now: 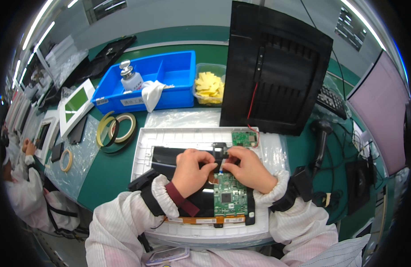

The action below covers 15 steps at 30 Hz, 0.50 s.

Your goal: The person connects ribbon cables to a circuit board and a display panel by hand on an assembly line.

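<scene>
Both hands meet over the upper edge of a green circuit board (pixel 232 187), which lies on a black display panel (pixel 163 155) in a white plastic housing (pixel 143 155). My left hand (pixel 190 171) is closed in a pinch, and what its fingertips hold is hidden. Thumb and fingers of my right hand (pixel 250 169) pinch a short pale flat cable (pixel 222 165) with a blue end at the board. An orange flex strip (pixel 201 220) runs along the panel's near edge. A smaller green board (pixel 244 139) with a red wire sits at the housing's far right.
Behind the housing stand a blue divided bin (pixel 179 95) with a pump bottle (pixel 132 80) and a tub of yellow pieces (pixel 209 86). A large black cover (pixel 276 66) stands upright. Tape rolls (pixel 125 127) lie left, a scanner (pixel 320 138) right. Another person (pixel 32 191) works far left.
</scene>
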### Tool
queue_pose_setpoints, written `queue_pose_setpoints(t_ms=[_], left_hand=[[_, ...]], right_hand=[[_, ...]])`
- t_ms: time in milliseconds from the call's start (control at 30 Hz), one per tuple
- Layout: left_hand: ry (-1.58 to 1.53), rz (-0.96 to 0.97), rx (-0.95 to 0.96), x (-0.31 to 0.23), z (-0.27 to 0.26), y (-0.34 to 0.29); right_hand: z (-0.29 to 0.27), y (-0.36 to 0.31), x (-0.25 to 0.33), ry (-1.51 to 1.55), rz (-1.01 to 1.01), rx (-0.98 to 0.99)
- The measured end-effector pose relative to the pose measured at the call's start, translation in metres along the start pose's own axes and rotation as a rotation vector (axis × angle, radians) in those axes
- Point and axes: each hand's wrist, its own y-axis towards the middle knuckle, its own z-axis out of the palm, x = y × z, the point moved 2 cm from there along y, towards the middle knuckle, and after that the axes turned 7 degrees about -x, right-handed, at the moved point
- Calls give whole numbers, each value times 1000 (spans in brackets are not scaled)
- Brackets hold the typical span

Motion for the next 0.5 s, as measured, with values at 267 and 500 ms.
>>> queue_pose_setpoints(t_ms=[267, 500], left_hand=[[-3, 15, 67, -6, -16, 9], [-37, -25, 124, -6, -17, 19]], right_hand=[[0, 1, 1, 36, -4, -1], [-2, -2, 1, 35, 1, 2]])
